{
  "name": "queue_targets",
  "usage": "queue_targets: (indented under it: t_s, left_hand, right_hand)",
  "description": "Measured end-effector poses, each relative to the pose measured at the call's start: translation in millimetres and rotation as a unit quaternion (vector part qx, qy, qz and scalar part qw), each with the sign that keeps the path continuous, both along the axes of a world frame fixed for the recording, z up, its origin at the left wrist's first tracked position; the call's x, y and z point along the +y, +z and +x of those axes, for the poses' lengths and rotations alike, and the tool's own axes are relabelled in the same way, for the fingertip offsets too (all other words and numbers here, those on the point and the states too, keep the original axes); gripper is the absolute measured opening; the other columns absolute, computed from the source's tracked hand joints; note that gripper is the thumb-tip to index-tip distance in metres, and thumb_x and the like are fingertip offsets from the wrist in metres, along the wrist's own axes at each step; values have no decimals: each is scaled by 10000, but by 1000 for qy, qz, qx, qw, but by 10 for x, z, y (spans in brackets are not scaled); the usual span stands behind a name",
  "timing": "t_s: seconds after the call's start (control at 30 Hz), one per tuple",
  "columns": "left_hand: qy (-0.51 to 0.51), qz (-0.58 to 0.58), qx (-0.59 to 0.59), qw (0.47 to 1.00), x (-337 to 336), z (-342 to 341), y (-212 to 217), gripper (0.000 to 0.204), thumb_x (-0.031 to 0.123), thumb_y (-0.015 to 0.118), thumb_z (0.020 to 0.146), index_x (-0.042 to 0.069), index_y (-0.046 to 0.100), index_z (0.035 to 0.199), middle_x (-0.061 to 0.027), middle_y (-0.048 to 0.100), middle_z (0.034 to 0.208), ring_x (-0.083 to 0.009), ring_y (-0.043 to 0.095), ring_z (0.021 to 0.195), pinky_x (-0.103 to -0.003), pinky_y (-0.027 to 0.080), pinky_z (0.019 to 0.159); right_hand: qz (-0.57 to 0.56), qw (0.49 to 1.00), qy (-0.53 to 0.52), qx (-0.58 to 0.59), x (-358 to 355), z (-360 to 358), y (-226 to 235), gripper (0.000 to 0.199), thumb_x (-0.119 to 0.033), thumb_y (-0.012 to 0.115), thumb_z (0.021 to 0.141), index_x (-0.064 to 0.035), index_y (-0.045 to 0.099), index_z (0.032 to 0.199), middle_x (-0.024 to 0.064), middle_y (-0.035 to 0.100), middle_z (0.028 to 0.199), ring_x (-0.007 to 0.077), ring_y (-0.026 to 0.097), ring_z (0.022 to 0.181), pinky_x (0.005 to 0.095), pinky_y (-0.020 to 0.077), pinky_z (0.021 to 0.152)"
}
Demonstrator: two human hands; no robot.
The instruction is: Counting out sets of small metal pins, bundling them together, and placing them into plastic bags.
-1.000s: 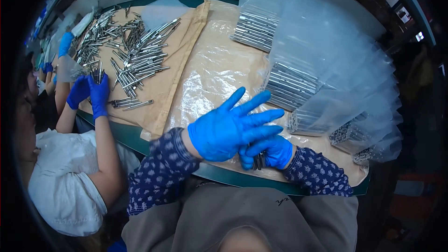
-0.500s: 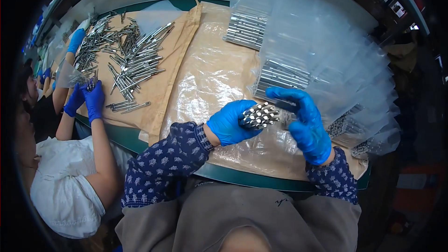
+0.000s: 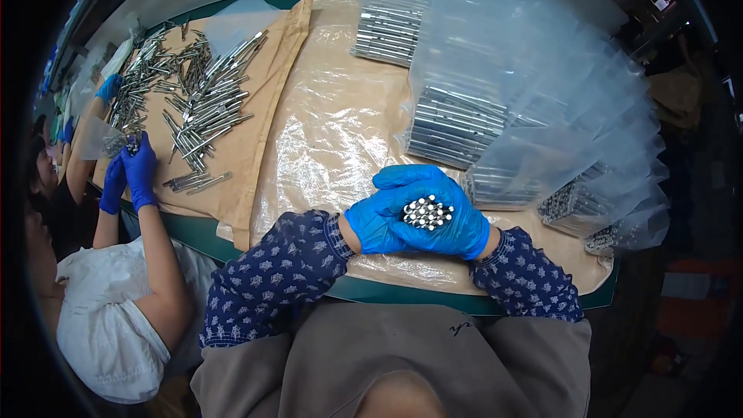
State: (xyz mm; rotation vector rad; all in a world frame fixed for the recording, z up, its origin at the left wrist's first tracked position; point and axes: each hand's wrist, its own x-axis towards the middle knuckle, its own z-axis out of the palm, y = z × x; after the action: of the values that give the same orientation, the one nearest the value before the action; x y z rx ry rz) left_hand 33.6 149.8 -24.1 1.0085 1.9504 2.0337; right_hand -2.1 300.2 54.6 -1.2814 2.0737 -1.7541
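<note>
A bundle of metal rods points its round, shiny ends up toward me. Both my blue-gloved hands are closed around it above the plastic-covered brown sheet. My left hand wraps it from the left, and my right hand presses in from the right, its fingers lying over the left ones. The rods' lower parts are hidden inside the gloves. Just beyond my right hand lies a clear plastic bag with a row of rods in it. Another bagged row of rods lies behind that one.
Many overlapping clear bags of rods spread over the right side. A further bagged row is at the back. Loose rods are heaped on brown material at the left, where co-workers' gloved hands handle some. The green table edge runs before me.
My right hand has come in from the right and closed around the rod bundle, joining my left hand. The co-worker's hands at the left have shifted slightly.
</note>
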Motion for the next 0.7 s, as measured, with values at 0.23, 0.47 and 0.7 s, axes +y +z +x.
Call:
queue_targets:
  t_s: [0.23, 0.47, 0.7]
  left_hand:
    - [42, 2, 118, 992, -56, -10, 162, 598, -43, 608, 769, 115, 401, 1308, -84, 514, 1222, -226, 525, 1102, -320, 450, 917]
    - [25, 82, 41, 996, 34, -50, -97, 608, -20, 640, 756, 125, 403, 1296, -95, 509, 1226, -233, 512, 1125, -337, 449, 921]
    - [57, -74, 6, 996, -99, -43, 558, 415, 31, 637, 782, 110, 536, 1177, -110, 554, 1159, -258, 546, 1050, -338, 447, 896]
  right_hand:
    - [-42, 999, 13, 5, -53, -11, 1, 261, -97, 701, 707, -88, 638, 960, 122, 605, 1084, 251, 588, 987, 346, 476, 854]
    - [-16, 999, 36, -4, -31, -3, -1, 336, -167, 741, 723, -78, 615, 1022, 123, 582, 1137, 257, 570, 1029, 357, 456, 897]
    - [-3, 996, 72, -49, 43, -19, -70, 450, -123, 720, 761, -60, 559, 1177, 128, 547, 1216, 247, 548, 1090, 338, 440, 939]
